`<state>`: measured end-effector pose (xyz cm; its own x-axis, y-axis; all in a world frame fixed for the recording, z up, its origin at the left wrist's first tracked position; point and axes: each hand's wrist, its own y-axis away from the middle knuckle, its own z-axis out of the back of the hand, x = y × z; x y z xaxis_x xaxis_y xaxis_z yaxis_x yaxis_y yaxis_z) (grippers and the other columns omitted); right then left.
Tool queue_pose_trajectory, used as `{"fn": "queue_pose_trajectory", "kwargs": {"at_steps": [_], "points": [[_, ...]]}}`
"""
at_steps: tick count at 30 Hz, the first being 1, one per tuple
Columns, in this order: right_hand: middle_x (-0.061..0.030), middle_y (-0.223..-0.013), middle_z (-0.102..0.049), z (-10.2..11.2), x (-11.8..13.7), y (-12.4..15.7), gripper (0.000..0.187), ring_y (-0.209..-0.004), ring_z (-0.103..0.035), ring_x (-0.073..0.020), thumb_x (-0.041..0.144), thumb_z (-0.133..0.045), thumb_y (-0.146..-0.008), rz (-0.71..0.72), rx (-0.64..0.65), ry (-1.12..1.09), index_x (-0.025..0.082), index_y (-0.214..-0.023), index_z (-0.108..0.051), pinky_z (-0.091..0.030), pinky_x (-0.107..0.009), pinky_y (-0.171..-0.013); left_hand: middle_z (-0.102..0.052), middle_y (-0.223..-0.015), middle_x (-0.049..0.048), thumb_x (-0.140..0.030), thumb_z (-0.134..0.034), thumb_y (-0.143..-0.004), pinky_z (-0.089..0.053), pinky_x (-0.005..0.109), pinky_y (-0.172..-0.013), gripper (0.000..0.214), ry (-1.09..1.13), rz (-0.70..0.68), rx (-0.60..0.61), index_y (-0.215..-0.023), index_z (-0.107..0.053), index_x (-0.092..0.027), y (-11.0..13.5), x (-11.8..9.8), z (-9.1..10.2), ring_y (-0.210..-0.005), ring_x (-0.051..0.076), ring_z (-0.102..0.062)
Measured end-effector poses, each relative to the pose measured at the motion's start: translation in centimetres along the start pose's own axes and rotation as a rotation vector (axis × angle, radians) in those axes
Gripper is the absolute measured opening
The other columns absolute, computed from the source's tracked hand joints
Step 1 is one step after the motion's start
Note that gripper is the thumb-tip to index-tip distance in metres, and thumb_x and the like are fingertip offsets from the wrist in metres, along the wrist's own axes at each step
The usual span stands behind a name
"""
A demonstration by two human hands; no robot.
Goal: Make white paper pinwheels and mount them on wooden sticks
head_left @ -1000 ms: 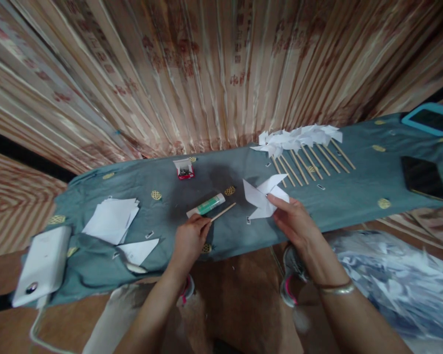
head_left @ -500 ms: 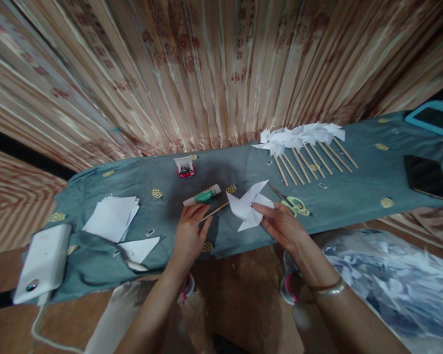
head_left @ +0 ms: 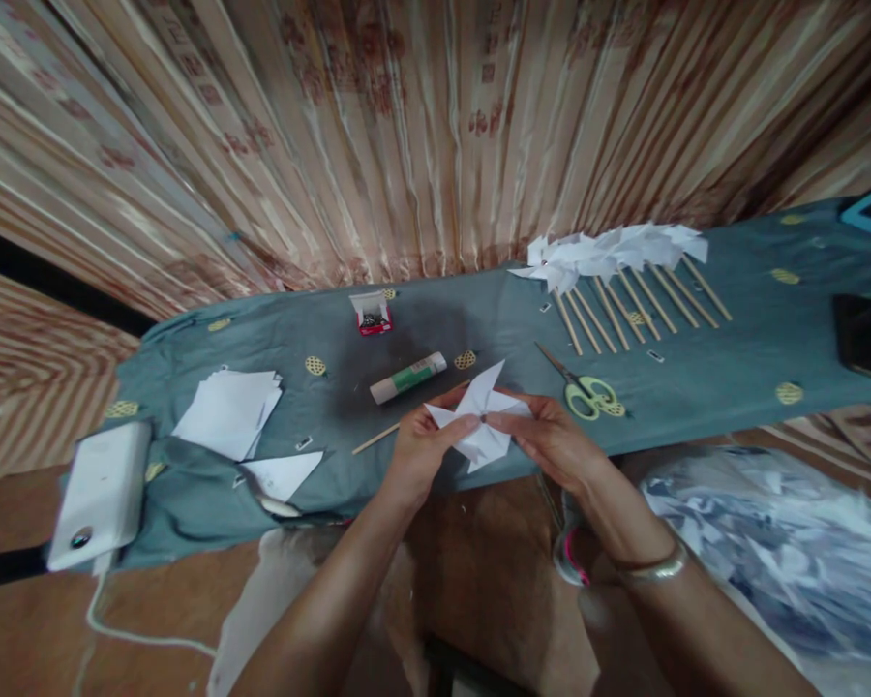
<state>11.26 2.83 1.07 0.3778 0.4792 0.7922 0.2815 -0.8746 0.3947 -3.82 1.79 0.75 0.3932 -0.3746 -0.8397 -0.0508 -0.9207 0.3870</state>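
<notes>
- In the head view, we hold a white paper pinwheel (head_left: 479, 418) with both hands, just above the near edge of the table with the blue-green cloth (head_left: 697, 387).
- Our left hand (head_left: 422, 447) pinches the left side of the pinwheel, with the fingers closed on the paper.
- Our right hand (head_left: 552, 440) pinches the right side, and its fingertips sit near the small dark spot in the middle.
- We think the step in hand is fixing the middle of the pinwheel, where the folded tips meet.
- The pinwheel faces up toward us, fairly flat. Its four points stick out like a star, so it has no real long side. One point aims up and away from us, and one aims down.
- A thin wooden stick (head_left: 375, 439) lies on the cloth just left of our left hand. Its long side runs from low left to high right. We cannot tell if the far end of it reaches under the pinwheel.
- We judge the next move needs a steady pinch so the folds do not spring open, and the middle lined up with a stick.
- A glue stick (head_left: 407, 377) lies just behind the pinwheel, and green scissors (head_left: 586, 392) lie to the right.
- Farther back, a row of finished pinwheels (head_left: 616, 254) on sticks lies side by side.
- A pile of white paper squares (head_left: 226, 413) sits well off to the left.
</notes>
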Motion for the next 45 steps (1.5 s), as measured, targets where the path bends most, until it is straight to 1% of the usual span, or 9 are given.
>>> {"fn": "queue_pose_trajectory", "kwargs": {"at_steps": [14,27,30,33,35,38,40,42,45], "points": [[-0.0002,-0.078,-0.076,-0.2,0.1,-0.3,0.039,-0.064,-0.063,-0.0126,0.023,-0.085,-0.053,-0.018,-0.029,-0.005,0.021,-0.09,-0.076,-0.046,-0.025,-0.066,-0.071,-0.071,0.0007,-0.028,-0.083,-0.051,-0.046,0.024,-0.06,0.041,0.053,-0.021,-0.054,-0.089,-0.073,-0.015,-0.2,0.4,-0.4,-0.058,0.011,-0.058],[-0.0004,-0.085,-0.075,0.3,-0.6,-0.5,0.04,-0.071,-0.063,-0.0156,0.028,-0.083,-0.058,0.033,-0.034,0.09,0.023,-0.097,-0.074,-0.048,-0.03,-0.071,-0.072,-0.072,0.0006,-0.022,-0.082,-0.051,-0.045,0.025,-0.061,0.038,0.046,-0.05,-0.091,-0.088,-0.073,-0.015,-0.1,0.4,-0.3,-0.059,0.012,-0.058],[-0.0029,-0.102,-0.072,0.9,-0.4,-0.6,0.032,-0.088,-0.064,-0.0199,0.032,-0.082,-0.059,0.167,-0.098,0.17,0.024,-0.089,-0.073,-0.048,-0.034,-0.081,-0.073,-0.077,0.0023,-0.022,-0.082,-0.052,-0.045,0.026,-0.064,0.037,0.092,-0.054,-0.088,-0.087,-0.073,-0.015,-0.3,0.6,-0.1,-0.063,0.013,-0.06],[-0.0051,-0.126,-0.06,1.3,0.1,-0.4,0.027,-0.113,-0.057,-0.0254,0.032,-0.079,-0.063,0.447,-0.287,0.351,0.025,-0.087,-0.069,-0.044,-0.042,-0.094,-0.074,-0.079,0.0027,-0.021,-0.082,-0.053,-0.046,0.027,-0.068,0.038,0.134,-0.061,-0.102,-0.089,-0.073,-0.015,-0.6,0.8,0.0,-0.066,0.014,-0.062],[-0.0055,-0.137,-0.05,1.2,0.4,0.1,0.02,-0.126,-0.047,-0.0269,0.03,-0.074,-0.071,0.641,-0.353,0.582,0.025,-0.089,-0.067,-0.037,-0.047,-0.103,-0.074,-0.079,0.0025,-0.02,-0.082,-0.054,-0.047,0.027,-0.068,0.038,0.141,-0.063,-0.115,-0.091,-0.073,-0.016,-0.6,0.8,0.0,-0.067,0.014,-0.063],[-0.0055,-0.145,-0.041,0.8,0.4,0.8,0.008,-0.134,-0.038,-0.0278,0.027,-0.065,-0.081,0.803,-0.29,0.935,0.024,-0.088,-0.067,-0.029,-0.05,-0.11,-0.074,-0.079,0.0025,-0.02,-0.081,-0.055,-0.046,0.026,-0.067,0.038,0.12,-0.068,-0.119,-0.092,-0.073,-0.016,-0.5,0.7,-0.1,-0.065,0.014,-0.062],[-0.0062,-0.148,-0.037,0.5,0.1,1.1,0.01,-0.137,-0.035,-0.0285,0.025,-0.061,-0.084,0.843,-0.207,1.083,0.023,-0.091,-0.067,-0.031,-0.05,-0.11,-0.074,-0.078,0.0021,-0.021,-0.081,-0.056,-0.046,0.026,-0.065,0.037,0.101,-0.078,-0.11,-0.091,-0.073,-0.016,-0.5,0.7,-0.2,-0.063,0.013,-0.061],[-0.0077,-0.148,-0.036,0.5,-0.2,1.1,0.011,-0.139,-0.031,-0.0288,0.024,-0.058,-0.086,0.869,-0.15,1.163,0.022,-0.093,-0.067,-0.033,-0.05,-0.109,-0.073,-0.077,0.0012,-0.021,-0.081,-0.056,-0.045,0.025,-0.064,0.036,0.087,-0.09,-0.099,-0.092,-0.073,-0.016,-0.4,0.8,-0.3,-0.062,0.012,-0.06],[-0.0081,-0.148,-0.037,0.7,-0.5,0.8,0.011,-0.141,-0.027,-0.0283,0.021,-0.057,-0.086,0.876,-0.137,1.209,0.022,-0.092,-0.066,-0.032,-0.05,-0.11,-0.073,-0.077,0.0005,-0.02,-0.08,-0.057,-0.045,0.024,-0.064,0.036,0.067,-0.101,-0.086,-0.093,-0.073,-0.017,-0.5,1.0,-0.4,-0.062,0.012,-0.059]]}}
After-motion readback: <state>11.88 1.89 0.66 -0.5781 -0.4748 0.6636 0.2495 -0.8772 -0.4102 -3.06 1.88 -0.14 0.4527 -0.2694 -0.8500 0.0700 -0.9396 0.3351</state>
